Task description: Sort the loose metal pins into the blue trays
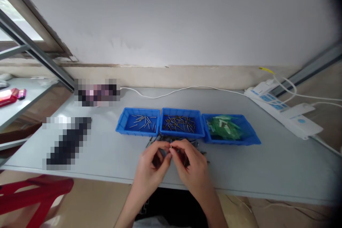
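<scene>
My left hand and my right hand meet over the front part of the table, thumbs and forefingers pinched together around something tiny that is too small to name. Just behind them lie several dark thin pieces, partly hidden by my fingers. Beyond these, a row of three blue bins stands side by side. Thin silvery pins are scattered in the left bin. The middle bin holds many dark and brass-coloured pins. In the right bin lie green and clear plastic bags.
A white power strip with plugs and cables lies at the right rear of the grey table. A white cable runs along the back. Blurred objects lie at the left, above a red stool.
</scene>
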The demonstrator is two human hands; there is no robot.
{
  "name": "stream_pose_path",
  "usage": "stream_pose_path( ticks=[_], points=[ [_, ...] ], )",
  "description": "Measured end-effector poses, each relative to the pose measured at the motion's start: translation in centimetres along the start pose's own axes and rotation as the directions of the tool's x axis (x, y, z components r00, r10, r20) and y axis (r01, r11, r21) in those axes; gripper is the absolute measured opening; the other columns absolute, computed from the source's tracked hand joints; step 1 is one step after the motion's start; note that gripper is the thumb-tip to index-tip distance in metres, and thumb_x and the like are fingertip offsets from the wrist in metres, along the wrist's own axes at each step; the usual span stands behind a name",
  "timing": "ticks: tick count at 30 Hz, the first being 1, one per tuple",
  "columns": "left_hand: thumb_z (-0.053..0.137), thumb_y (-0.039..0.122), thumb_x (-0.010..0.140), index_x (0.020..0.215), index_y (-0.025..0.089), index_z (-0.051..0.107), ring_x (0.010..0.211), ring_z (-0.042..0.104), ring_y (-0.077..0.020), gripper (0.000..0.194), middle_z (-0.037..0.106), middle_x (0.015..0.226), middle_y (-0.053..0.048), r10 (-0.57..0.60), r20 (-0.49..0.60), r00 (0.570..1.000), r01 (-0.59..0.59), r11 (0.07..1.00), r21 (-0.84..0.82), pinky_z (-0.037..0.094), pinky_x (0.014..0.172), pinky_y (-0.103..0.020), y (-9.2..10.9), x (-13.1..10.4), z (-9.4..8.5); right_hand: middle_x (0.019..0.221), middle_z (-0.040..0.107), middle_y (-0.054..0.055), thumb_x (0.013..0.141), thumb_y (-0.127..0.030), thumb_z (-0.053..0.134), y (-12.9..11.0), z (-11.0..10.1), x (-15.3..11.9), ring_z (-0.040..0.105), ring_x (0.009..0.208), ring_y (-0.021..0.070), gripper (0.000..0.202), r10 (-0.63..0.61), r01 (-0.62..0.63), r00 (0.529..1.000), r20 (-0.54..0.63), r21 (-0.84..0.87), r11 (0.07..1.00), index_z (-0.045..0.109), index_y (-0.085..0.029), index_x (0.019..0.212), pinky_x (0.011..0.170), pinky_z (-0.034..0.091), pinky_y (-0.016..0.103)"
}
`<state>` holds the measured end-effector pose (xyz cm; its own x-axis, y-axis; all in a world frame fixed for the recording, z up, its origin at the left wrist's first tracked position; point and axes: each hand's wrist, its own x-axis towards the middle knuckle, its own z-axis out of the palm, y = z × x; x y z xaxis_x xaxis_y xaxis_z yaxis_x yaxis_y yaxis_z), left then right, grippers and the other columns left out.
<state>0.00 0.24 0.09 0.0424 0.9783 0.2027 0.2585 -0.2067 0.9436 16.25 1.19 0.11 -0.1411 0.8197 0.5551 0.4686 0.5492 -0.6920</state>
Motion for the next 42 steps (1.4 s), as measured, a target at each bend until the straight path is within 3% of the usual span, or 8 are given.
stream_pose_path(
  ticks=[4,13,19,26,35,42],
  points=[
    [0.068,0.018,0.096,0.098,0.02,0.075,0.06,0.056,-0.0104,0.007,0.066,0.078,0.002,0.037,-0.046,0.998,-0.036,0.999,0.028,0.043,0.056,-0.02,-0.1,0.1,-0.2,0.097,0.07,0.001,0.109,-0.016,0.06,-0.2,-0.3,-0.5,0.07,0.081,0.0138,0.015,0.021,-0.025,0.996,0.091,0.042,0.999,0.067,-0.026,0.116,0.074,0.054,0.026],
    [0.065,0.018,0.099,0.098,0.02,0.072,0.067,0.057,-0.0119,0.007,0.071,0.092,-0.002,0.034,0.027,0.999,-0.034,0.999,0.002,0.044,0.059,-0.022,-0.2,0.0,-0.4,0.096,0.069,0.001,0.11,-0.018,0.057,-0.5,-0.7,-0.8,0.069,0.08,0.0139,0.013,0.069,-0.084,0.99,0.124,0.123,0.989,0.066,-0.026,0.116,0.073,0.054,0.026],
    [0.067,0.023,0.101,0.107,0.022,0.072,0.064,0.056,-0.0137,0.008,0.062,0.075,0.002,-0.005,0.059,0.998,0.005,1.0,-0.006,0.043,0.06,-0.023,0.0,-0.1,-0.5,0.094,0.071,-0.001,0.108,-0.017,0.057,-0.5,-0.6,-0.9,0.069,0.076,0.0124,0.014,0.09,-0.104,0.99,0.109,0.132,0.986,0.062,-0.026,0.116,0.072,0.054,0.024],
    [0.066,0.023,0.1,0.101,0.021,0.07,0.068,0.056,-0.0139,0.004,0.069,0.088,-0.002,-0.01,0.072,0.997,0.009,1.0,0.017,0.044,0.064,-0.025,-0.4,-0.3,-0.5,0.094,0.071,0.0,0.109,-0.018,0.058,-0.4,-0.7,-1.2,0.068,0.077,0.014,0.013,0.075,-0.088,0.991,0.111,0.115,0.99,0.064,-0.027,0.116,0.07,0.052,0.026],
    [0.067,0.026,0.1,0.102,0.021,0.067,0.062,0.054,-0.0128,0.005,0.055,0.069,0.005,-0.057,0.084,0.995,0.058,0.998,-0.01,0.041,0.058,-0.023,-0.5,-0.4,-0.5,0.094,0.071,0.001,0.108,-0.014,0.056,-0.9,-1.0,-0.7,0.069,0.08,0.0146,0.021,0.043,-0.053,0.994,0.098,0.107,0.993,0.071,-0.026,0.118,0.073,0.054,0.028],
    [0.064,0.026,0.102,0.1,0.02,0.069,0.06,0.055,-0.0123,0.008,0.06,0.071,0.003,-0.033,0.057,0.998,0.034,0.999,-0.007,0.042,0.059,-0.023,0.0,-0.3,-0.4,0.087,0.069,-0.001,0.106,-0.016,0.062,-0.7,-1.0,-0.9,0.063,0.068,0.0129,0.017,0.065,-0.07,0.996,0.062,0.087,0.994,0.069,-0.026,0.118,0.064,0.052,0.027]
  ],
)
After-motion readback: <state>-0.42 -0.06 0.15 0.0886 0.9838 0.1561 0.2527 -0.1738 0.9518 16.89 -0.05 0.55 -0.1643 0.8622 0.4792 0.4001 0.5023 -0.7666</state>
